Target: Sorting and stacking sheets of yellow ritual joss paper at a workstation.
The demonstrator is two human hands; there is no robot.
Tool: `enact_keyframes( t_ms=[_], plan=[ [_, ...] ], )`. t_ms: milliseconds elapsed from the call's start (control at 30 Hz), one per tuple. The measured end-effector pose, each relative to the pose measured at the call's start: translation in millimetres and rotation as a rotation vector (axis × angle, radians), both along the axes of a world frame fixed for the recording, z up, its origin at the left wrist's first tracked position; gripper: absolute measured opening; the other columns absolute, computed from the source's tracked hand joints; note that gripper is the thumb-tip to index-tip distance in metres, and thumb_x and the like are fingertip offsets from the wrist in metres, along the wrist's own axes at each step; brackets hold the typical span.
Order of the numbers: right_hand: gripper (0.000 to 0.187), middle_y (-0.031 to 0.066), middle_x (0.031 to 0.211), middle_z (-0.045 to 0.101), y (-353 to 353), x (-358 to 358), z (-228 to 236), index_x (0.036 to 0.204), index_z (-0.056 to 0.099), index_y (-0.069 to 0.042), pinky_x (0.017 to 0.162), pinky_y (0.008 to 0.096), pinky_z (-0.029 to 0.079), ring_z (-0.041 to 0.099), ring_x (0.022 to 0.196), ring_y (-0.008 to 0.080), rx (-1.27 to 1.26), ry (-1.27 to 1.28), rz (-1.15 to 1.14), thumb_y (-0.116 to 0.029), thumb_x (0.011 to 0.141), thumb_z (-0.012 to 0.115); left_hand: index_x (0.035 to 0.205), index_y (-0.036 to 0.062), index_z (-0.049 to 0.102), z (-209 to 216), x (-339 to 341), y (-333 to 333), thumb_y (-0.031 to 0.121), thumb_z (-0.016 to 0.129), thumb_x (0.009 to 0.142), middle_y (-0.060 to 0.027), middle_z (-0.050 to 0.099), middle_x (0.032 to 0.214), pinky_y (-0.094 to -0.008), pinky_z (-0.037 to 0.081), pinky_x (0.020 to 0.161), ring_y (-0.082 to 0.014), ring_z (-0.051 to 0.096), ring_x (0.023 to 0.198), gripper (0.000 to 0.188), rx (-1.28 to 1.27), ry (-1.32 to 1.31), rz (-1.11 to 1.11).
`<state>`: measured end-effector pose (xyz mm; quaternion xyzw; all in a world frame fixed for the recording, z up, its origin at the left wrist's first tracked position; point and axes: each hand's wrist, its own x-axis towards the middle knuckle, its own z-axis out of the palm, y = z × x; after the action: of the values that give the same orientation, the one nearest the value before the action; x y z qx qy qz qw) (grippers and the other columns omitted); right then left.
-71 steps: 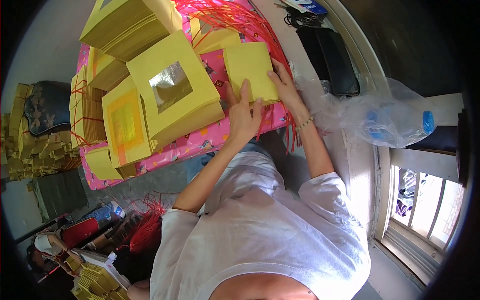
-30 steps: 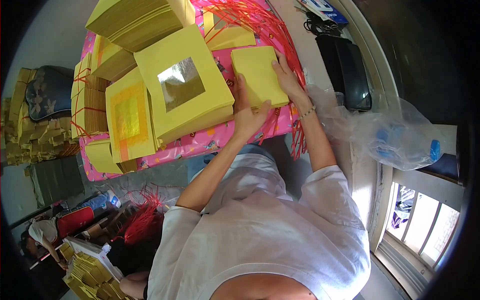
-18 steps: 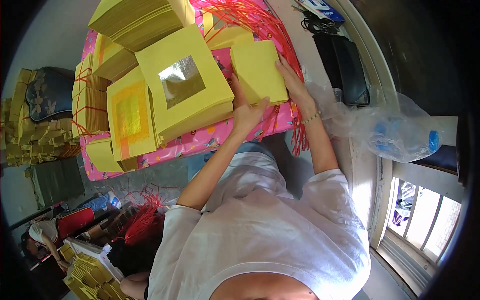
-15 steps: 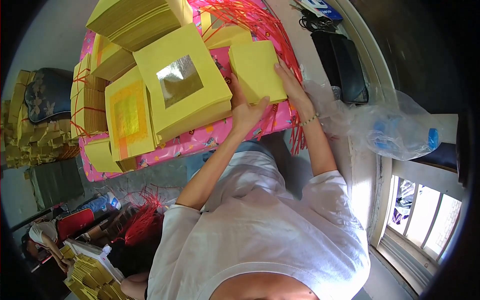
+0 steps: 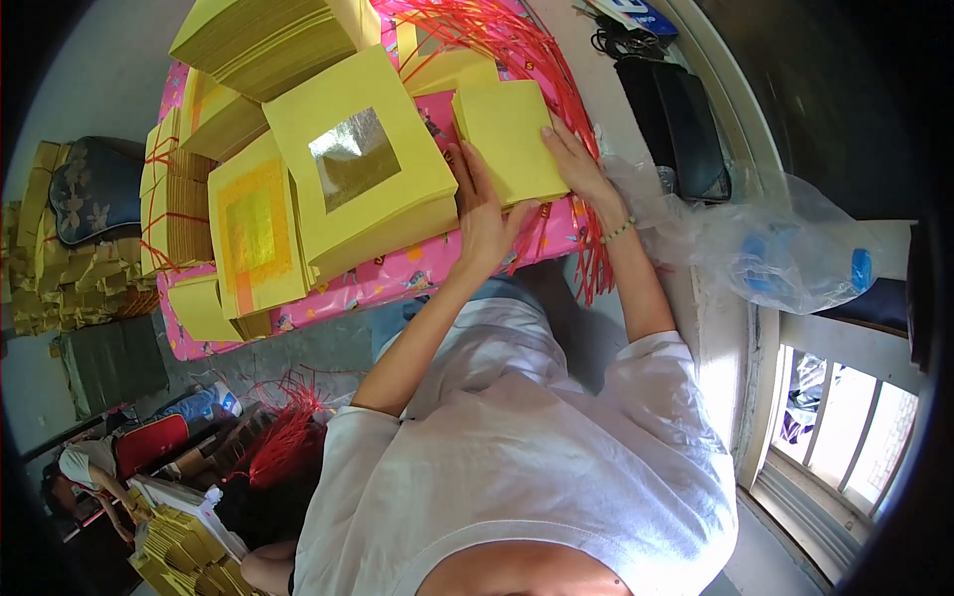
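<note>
A stack of plain yellow paper sheets (image 5: 509, 141) lies on the pink patterned tablecloth (image 5: 393, 278), between my two hands. My left hand (image 5: 484, 223) is open at its left side, fingers stretched along the edge and thumb spread near the front edge. On the other side, my right hand (image 5: 584, 171) rests with extended fingers against the stack's right edge; its thumb is hard to make out. Just left of my left hand stands a thicker stack of yellow paper with a silver square (image 5: 355, 159) on its top sheet.
More yellow stacks, one with a gold square (image 5: 256, 228), cover the table's left. Red strands (image 5: 537, 60) trail down its right side. A clear plastic bag (image 5: 795, 258) lies by the window. At lower left, a co-worker's arm (image 5: 104, 487) reaches toward folded yellow paper (image 5: 184, 546).
My left fingers have straightened, and the thumb has slid slightly down off the small stack's front edge. My right hand has shifted a little, still at the right edge. The stacks stay put.
</note>
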<state>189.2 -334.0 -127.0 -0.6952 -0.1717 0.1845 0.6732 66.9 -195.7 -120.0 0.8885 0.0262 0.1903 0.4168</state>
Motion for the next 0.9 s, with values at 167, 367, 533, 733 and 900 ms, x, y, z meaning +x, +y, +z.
enact_keyframes(
  t_ms=[167,367,533,733,900],
  plan=[
    [0.052,0.0132,0.146,0.034,-4,3,-4,0.146,0.023,0.0,0.11,0.0287,0.023,0.03,0.134,0.0191,-0.045,-0.122,0.044,-0.022,0.101,0.038,0.147,0.0027,0.003,16,-5,-8,0.029,0.073,0.078,-0.034,-0.001,0.148,-0.0511,0.02,0.11,-0.0513,0.009,0.136,0.102,0.107,-0.038,0.046],
    [0.059,0.0198,0.15,0.023,1,1,4,0.147,0.013,0.001,0.113,0.0328,0.018,0.022,0.14,0.0287,-0.27,-0.4,-0.018,-0.02,0.099,0.04,0.143,0.0109,0.034,8,-4,-2,0.021,0.07,0.079,-0.0261,0.012,0.151,-0.0533,0.023,0.109,-0.0499,0.014,0.136,0.073,0.272,0.002,-0.054],
    [0.063,0.0262,0.148,0.022,-2,6,11,0.147,0.009,0.001,0.113,0.0375,0.02,0.022,0.139,0.0349,-0.394,-0.591,0.086,-0.018,0.097,0.043,0.141,0.0102,0.038,4,-3,-4,0.019,0.071,0.079,-0.0256,0.015,0.15,-0.0516,0.022,0.11,-0.0493,0.015,0.136,0.071,0.19,-0.056,-0.051],
    [0.061,0.0287,0.147,0.022,-1,7,11,0.146,0.015,-0.001,0.11,0.0426,0.025,0.023,0.137,0.0403,-0.62,-0.561,0.006,-0.019,0.096,0.043,0.142,0.0121,0.037,4,-3,-5,0.019,0.068,0.082,-0.0247,0.016,0.15,-0.0507,0.022,0.11,-0.0489,0.015,0.136,0.068,0.203,-0.047,-0.056],
    [0.059,0.0235,0.15,0.019,12,5,35,0.146,0.018,-0.001,0.112,0.0426,0.021,0.02,0.139,0.0387,-0.737,-0.778,0.015,-0.023,0.096,0.042,0.141,0.0086,0.037,6,-4,-2,0.022,0.069,0.08,-0.0268,0.013,0.15,-0.0509,0.023,0.11,-0.049,0.013,0.137,0.07,0.203,-0.002,-0.048]
  ],
)
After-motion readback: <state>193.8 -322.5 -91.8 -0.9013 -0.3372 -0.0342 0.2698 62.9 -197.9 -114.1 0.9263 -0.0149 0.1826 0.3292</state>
